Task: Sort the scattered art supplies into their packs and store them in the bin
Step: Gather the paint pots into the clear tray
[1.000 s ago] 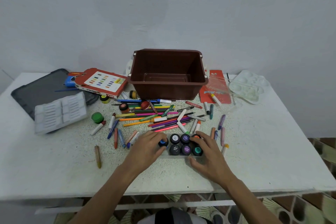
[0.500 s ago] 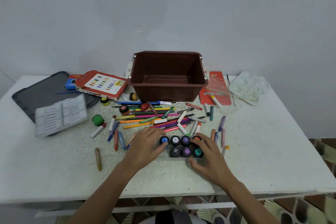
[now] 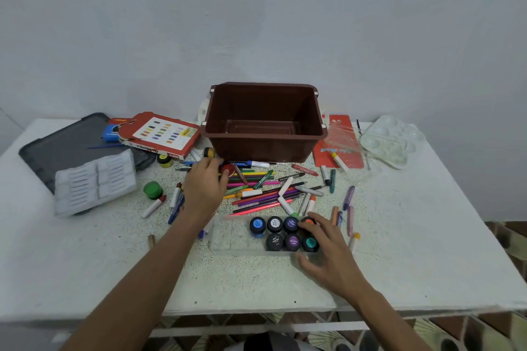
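Note:
A clear paint tray (image 3: 231, 234) lies near the table's front and holds several black paint jars (image 3: 275, 241) at its right end; its left half is bare. My right hand (image 3: 328, 248) holds the tray's right end, with fingers over the orange-lidded jar (image 3: 307, 220) and thumb at the front wall. My left hand (image 3: 205, 185) is stretched out to a red paint jar (image 3: 229, 170) in front of the brown bin (image 3: 262, 148) and pinches it at thumb and forefinger. The bin has nothing in it.
Markers, pens and crayons (image 3: 262, 191) lie scattered between tray and bin. A green jar (image 3: 152, 189), a yellow jar (image 3: 164, 159), a white pastel insert (image 3: 95, 179), a pastel box (image 3: 162, 134) and a grey lid (image 3: 65, 145) are left. A red pouch (image 3: 336, 137) and a palette (image 3: 390, 139) are right.
My left hand left the blue jar in the tray and reached forward to the red jar by the bin. My right hand stayed on the tray's right end.

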Tool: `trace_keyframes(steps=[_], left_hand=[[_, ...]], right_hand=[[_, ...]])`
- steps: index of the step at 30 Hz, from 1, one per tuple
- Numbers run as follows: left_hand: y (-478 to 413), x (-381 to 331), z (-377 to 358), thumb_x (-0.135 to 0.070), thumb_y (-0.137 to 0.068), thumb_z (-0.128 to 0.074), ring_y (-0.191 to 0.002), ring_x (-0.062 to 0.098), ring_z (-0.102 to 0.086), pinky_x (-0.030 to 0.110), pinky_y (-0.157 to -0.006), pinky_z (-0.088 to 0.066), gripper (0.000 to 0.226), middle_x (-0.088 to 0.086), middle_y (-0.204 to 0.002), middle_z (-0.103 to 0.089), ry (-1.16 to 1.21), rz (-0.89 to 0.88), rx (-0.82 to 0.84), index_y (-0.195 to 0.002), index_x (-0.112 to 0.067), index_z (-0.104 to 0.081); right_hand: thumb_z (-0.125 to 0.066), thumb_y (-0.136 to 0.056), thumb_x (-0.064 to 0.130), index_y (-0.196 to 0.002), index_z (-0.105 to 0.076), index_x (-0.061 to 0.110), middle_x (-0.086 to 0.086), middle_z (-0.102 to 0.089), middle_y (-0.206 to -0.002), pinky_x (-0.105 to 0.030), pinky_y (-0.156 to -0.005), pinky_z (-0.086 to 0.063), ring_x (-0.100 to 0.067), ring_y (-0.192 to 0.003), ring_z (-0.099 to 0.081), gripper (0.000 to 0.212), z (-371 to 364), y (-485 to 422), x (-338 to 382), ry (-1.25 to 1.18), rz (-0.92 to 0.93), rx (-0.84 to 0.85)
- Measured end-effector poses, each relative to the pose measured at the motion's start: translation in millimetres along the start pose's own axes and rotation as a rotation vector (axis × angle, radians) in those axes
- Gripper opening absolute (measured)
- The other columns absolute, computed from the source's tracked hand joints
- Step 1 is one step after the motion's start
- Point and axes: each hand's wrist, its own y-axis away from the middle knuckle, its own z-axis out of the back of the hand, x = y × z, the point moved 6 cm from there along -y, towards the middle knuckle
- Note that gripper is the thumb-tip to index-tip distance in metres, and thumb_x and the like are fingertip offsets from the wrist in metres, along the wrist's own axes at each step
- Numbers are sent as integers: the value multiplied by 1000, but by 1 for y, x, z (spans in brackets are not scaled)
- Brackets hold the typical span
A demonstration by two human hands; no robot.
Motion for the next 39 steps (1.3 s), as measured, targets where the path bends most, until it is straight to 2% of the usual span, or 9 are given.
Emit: trace_keyframes(steps=[5,12,17,19,22,24,28,35,39], left_hand=[[-13,-3,-7,-44,-96,-56,-101,28,-62,39,-78,-52,39,6,-107,-68,-135,100,119,-121,-15,-63],[-15,-6,-11,-39,-96,-58,-95,28,-66,41,-80,-54,36,7,-104,-69,-127,89,145,-121,-14,-58],[0,-6,-4,-27,-94,-63,-78,18,-67,30,-59,-52,28,2,-91,-69,176,47,79,-118,-14,-53],[10,-7,3,-17,-90,-69,-84,16,-68,30,-68,-58,27,2,-96,-70,358,66,80,-112,-14,-53],[26,-15,16,-11,-85,-74,-90,5,-64,14,-75,-50,27,-5,-97,-68,493,105,154,-102,-16,-55],[41,-22,20,-14,-83,-76,-93,-4,-60,16,-77,-49,26,-15,-95,-66,524,83,250,-97,-22,-56],[71,-30,27,-11,-82,-77,-91,-11,-56,11,-71,-52,29,-21,-95,-62,523,35,344,-92,-26,-55],[111,-30,27,-17,-81,-77,-96,-7,-59,14,-82,-45,29,-19,-90,-66,482,32,373,-87,-36,-55],[126,-38,19,-26,-84,-75,-92,-11,-58,5,-72,-43,22,-24,-92,-63,418,38,414,-90,-38,-57]], right_hand=[[-60,-83,57,-137,-46,35,15,-30,-150,-23,-104,-35,-7,-130,-34,60,0,0,0,0,1,7],[-60,-83,56,-136,-47,35,16,-30,-150,-23,-103,-35,-8,-130,-36,59,1,0,1,-4,2,3],[-60,-83,57,-136,-47,35,16,-30,-150,-21,-103,-33,-6,-130,-35,59,1,-1,0,-2,0,11],[-60,-83,57,-135,-48,34,16,-30,-149,-20,-103,-33,-6,-129,-35,59,2,-1,1,-8,2,8],[-60,-83,57,-134,-49,33,16,-31,-148,-24,-103,-35,-9,-129,-37,58,2,-1,1,-20,4,2],[-60,-82,57,-134,-50,34,15,-32,-148,-28,-104,-38,-11,-130,-38,58,2,-1,1,-23,2,-1],[-60,-82,56,-134,-50,33,14,-33,-148,-33,-103,-42,-12,-129,-39,57,3,-1,1,-19,9,-3],[-60,-82,56,-134,-50,32,14,-32,-149,-33,-104,-42,-13,-130,-39,58,2,-1,1,-17,8,-3],[-60,-82,55,-135,-49,32,14,-31,-149,-33,-105,-41,-13,-131,-38,59,1,-1,0,-13,3,4]])
